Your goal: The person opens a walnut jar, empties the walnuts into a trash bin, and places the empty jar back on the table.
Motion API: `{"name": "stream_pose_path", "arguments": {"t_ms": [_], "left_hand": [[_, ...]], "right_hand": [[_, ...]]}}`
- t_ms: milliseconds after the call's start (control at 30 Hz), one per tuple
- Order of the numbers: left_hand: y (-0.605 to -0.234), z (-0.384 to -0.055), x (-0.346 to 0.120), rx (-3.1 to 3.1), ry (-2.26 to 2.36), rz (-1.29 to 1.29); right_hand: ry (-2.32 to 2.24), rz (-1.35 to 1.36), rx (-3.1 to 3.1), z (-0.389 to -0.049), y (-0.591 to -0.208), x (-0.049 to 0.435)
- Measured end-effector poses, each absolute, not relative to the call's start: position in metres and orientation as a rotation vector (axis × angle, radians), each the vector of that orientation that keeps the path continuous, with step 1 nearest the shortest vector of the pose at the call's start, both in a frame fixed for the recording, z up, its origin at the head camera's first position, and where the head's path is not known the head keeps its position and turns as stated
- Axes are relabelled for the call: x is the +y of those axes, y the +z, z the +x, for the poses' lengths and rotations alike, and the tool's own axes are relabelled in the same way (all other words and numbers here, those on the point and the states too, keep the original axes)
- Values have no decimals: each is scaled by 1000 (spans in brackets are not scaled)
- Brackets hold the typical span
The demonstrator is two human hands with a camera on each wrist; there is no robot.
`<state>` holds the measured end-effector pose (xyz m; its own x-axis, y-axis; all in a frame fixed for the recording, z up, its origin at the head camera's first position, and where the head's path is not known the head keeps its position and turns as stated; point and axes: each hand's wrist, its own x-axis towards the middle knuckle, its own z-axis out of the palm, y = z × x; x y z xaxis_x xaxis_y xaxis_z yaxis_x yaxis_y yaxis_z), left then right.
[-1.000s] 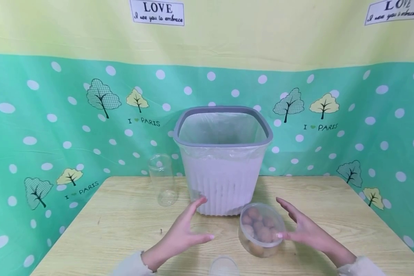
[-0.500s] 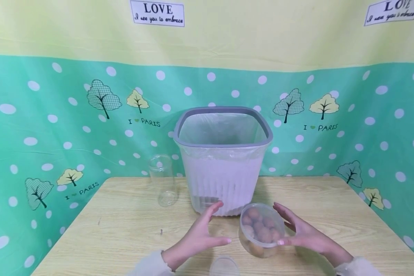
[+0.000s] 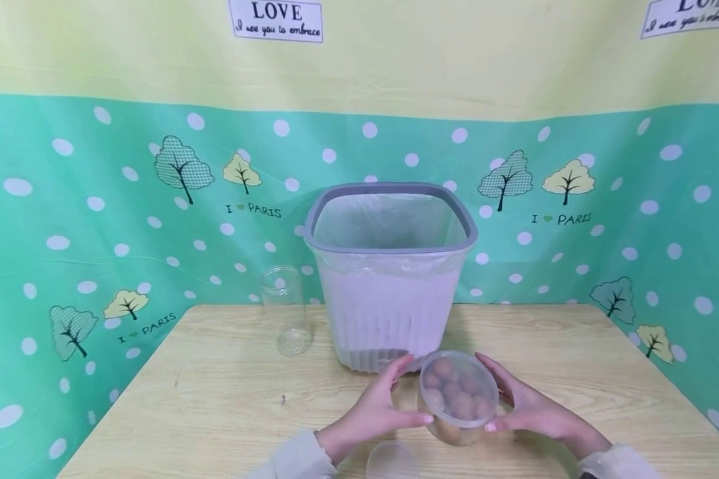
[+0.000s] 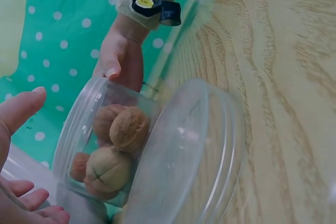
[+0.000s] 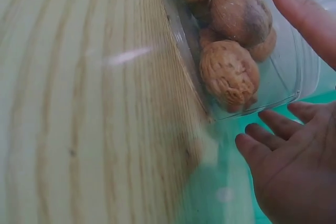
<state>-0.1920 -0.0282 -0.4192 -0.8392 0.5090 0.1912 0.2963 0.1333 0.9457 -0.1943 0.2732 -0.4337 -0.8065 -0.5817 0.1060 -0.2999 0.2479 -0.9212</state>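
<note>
A clear round plastic tub (image 3: 455, 432) of walnuts (image 3: 460, 403), with a translucent lid on top, stands on the table before the bin. My left hand (image 3: 374, 414) is at its left side, thumb and fingers spread; the left wrist view shows these fingers (image 4: 34, 198) apart from the tub wall. At the other side, my right hand (image 3: 530, 409) is spread around the tub, its thumb (image 5: 304, 11) close to the wall. Whether that thumb touches, I cannot tell. Walnuts (image 5: 229, 72) show through the tub in the right wrist view.
Behind the tub stands a pale ribbed bin (image 3: 389, 306) with a grey rim and a clear liner. A tall clear jar (image 3: 284, 309) is upright to its left. Near the front lies a clear round lid (image 3: 392, 461). A patterned cloth (image 3: 216, 253) hangs behind the table.
My left hand has moved right, up to the tub's left side. My right hand has shifted only slightly against the tub's right side. The tub stays where it was.
</note>
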Motion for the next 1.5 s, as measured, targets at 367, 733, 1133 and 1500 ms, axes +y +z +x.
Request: {"name": "stream_pose_path", "arguments": {"t_ms": [367,733,1133,1500], "left_hand": [[-420,-196,-17,2173,1790,730],[-427,-199,-6,2178,1792,756],[-429,-194,5,2194,1868,771],[-430,-192,7,2250,1866,726]], "right_hand": [[-1638,-883,2152,-201,-449,271],[-1648,-931,2160,-204,-455,271],[-1685,-975,2189,-202,-457,271],[-1730,-1026,2166,-205,-463,273]]}}
